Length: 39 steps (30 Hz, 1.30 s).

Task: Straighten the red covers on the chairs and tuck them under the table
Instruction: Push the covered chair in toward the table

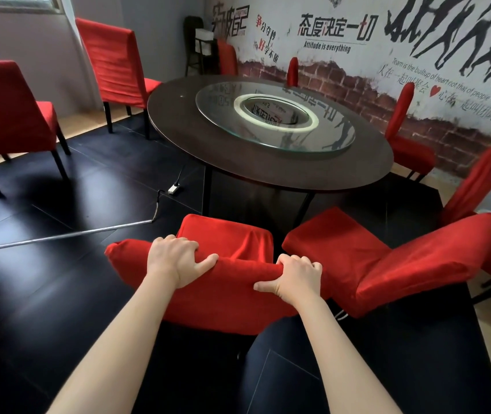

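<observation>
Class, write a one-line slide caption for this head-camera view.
Both hands, left and right, grip a red-covered chair's backrest facing the round table.

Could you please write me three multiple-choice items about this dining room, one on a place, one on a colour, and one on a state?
1. Where is the white power strip?
A. On the floor beside the table base
B. On the glass turntable
C. On a chair seat

2. What colour are the chair covers?
A. Blue
B. Red
C. White

3. What are the two hands doing?
A. Hanging free
B. Resting flat on the table
C. Gripping the top of the nearest chair's back

Answers:
1. A, as it lies on the dark floor left of the round table, with its cable trailing away.
2. B, as every cover in view, like that on the nearest chair, is red.
3. C, as the left hand and right hand both curl their fingers over the cloth at the top of the back.
</observation>
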{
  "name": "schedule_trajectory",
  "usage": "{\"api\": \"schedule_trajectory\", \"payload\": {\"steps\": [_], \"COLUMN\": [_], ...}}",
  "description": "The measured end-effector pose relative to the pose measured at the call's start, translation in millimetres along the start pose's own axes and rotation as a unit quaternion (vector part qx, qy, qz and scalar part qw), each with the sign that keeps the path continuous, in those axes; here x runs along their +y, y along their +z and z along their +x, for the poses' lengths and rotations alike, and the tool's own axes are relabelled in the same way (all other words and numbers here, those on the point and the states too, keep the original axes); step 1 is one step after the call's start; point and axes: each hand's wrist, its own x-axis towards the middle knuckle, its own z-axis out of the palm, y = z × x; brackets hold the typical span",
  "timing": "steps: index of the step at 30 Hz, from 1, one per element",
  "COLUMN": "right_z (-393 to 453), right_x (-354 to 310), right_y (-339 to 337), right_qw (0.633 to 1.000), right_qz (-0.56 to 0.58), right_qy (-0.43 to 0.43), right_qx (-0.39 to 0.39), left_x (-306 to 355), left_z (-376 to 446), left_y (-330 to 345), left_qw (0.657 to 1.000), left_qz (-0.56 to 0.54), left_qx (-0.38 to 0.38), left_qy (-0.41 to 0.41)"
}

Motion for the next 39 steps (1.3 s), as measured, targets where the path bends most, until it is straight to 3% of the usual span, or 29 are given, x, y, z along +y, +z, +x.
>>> {"api": "schedule_trajectory", "payload": {"steps": [20, 25, 34, 39], "right_z": [23.5, 25.2, 32.3, 37.3], "right_x": [-1.4, -1.8, -8.5, -43.8], "right_y": [-0.6, -0.4, -10.4, -17.0], "right_qw": [1.000, 0.998, 0.985, 0.967], "right_qz": [-0.005, -0.014, 0.032, 0.074], "right_qy": [-0.025, -0.060, -0.162, -0.228], "right_qx": [-0.018, -0.030, -0.056, -0.088], "left_x": [3.6, 6.6, 14.0, -20.6], "left_z": [16.8, 8.5, -16.2, -46.1], "left_y": [-3.6, -6.7, -20.1, -38.9], "left_qw": [0.997, 0.992, 0.982, 0.969], "left_qz": [0.047, 0.046, -0.064, -0.077], "left_qx": [-0.046, -0.066, -0.010, 0.014], "left_qy": [-0.050, -0.102, -0.178, -0.236]}}
